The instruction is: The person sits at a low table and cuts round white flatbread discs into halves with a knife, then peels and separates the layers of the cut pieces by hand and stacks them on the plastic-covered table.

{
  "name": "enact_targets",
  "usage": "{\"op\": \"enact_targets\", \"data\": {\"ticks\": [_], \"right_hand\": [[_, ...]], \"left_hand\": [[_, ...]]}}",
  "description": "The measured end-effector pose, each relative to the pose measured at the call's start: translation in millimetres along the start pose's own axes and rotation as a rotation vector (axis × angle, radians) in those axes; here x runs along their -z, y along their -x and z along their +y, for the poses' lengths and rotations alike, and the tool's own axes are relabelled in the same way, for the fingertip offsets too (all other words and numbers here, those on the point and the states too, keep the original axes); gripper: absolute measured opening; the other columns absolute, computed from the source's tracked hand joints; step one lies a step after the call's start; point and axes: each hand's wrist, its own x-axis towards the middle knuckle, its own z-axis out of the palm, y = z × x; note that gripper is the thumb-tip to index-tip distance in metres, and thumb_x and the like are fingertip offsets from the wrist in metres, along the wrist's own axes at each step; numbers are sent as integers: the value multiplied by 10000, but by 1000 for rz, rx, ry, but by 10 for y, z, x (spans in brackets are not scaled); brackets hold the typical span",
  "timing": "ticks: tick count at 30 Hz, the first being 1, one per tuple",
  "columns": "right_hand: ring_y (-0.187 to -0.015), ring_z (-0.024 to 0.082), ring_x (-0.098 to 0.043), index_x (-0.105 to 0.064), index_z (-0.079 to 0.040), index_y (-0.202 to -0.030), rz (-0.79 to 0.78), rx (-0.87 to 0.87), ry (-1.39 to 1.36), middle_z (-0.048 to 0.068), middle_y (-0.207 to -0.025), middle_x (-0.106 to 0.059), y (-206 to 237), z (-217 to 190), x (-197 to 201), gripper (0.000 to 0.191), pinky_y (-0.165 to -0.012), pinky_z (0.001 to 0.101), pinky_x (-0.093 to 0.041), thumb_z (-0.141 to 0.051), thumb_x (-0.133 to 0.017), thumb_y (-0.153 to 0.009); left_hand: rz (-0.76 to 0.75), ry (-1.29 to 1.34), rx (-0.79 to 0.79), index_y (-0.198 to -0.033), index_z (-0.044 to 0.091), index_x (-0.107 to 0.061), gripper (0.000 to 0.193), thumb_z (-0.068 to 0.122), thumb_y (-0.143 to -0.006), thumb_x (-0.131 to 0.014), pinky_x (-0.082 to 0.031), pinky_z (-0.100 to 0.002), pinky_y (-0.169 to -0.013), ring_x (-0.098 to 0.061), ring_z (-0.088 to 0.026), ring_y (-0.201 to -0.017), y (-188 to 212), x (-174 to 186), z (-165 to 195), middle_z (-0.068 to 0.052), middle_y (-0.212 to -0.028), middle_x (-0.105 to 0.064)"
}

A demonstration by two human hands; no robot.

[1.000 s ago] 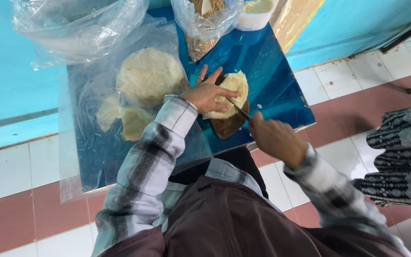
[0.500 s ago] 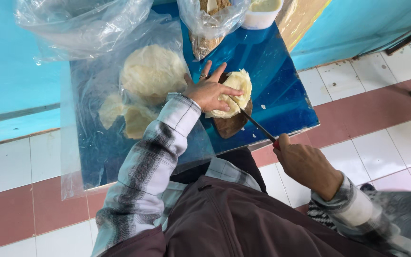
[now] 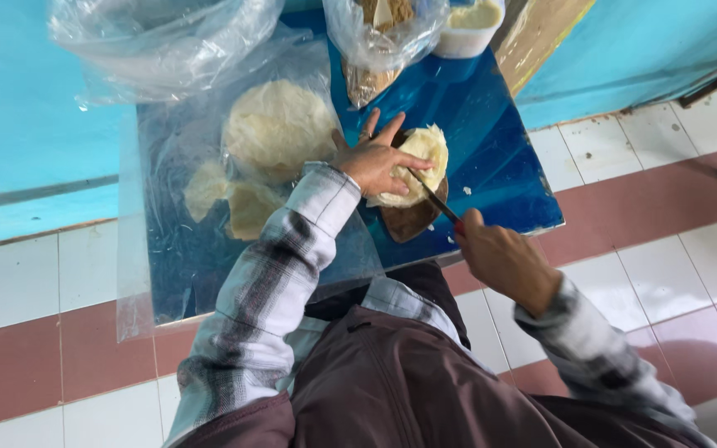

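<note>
A pale round flatbread (image 3: pixel 417 159) lies on a small brown wooden board (image 3: pixel 409 220) on the blue table (image 3: pixel 491 158). My left hand (image 3: pixel 373 158) presses flat on its near-left side, fingers spread. My right hand (image 3: pixel 501 260) grips the handle of a knife (image 3: pixel 435 197) near the table's front edge. The thin blade points up-left and reaches into the flatbread's lower edge. A stack of similar pale flatbreads (image 3: pixel 278 129) sits under clear plastic to the left.
A clear plastic sheet (image 3: pixel 168 249) covers the table's left half with a few folded flatbread pieces (image 3: pixel 234 199). Plastic bags (image 3: pixel 151 41) and a white tub (image 3: pixel 470 25) stand at the back. White and red floor tiles (image 3: pixel 649 191) surround the table; turquoise walls rise behind.
My right hand drew back toward me, then moved forward again with the knife blade at the flatbread. The left hand stayed pressed on the flatbread.
</note>
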Motion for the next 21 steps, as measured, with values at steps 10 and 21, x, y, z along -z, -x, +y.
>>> {"op": "enact_targets", "data": {"ticks": [10, 21], "right_hand": [[-502, 364, -698, -506, -147, -1086, -201, -261, 150, 137, -516, -656, 961, 517, 652, 306, -489, 510, -519, -438, -529, -996], [-668, 364, -707, -610, -45, -1067, 320, -281, 238, 183, -905, -697, -845, 753, -363, 429, -540, 474, -542, -469, -651, -1010]], "left_hand": [[239, 2, -222, -1296, 535, -655, 657, 291, -729, -881, -137, -791, -1102, -202, -375, -1493, 40, -113, -133, -30, -1637, -289], [580, 43, 117, -1091, 31, -628, 585, 535, -839, -783, -532, -516, -822, -682, -383, -963, 369, -363, -218, -169, -1090, -661]]}}
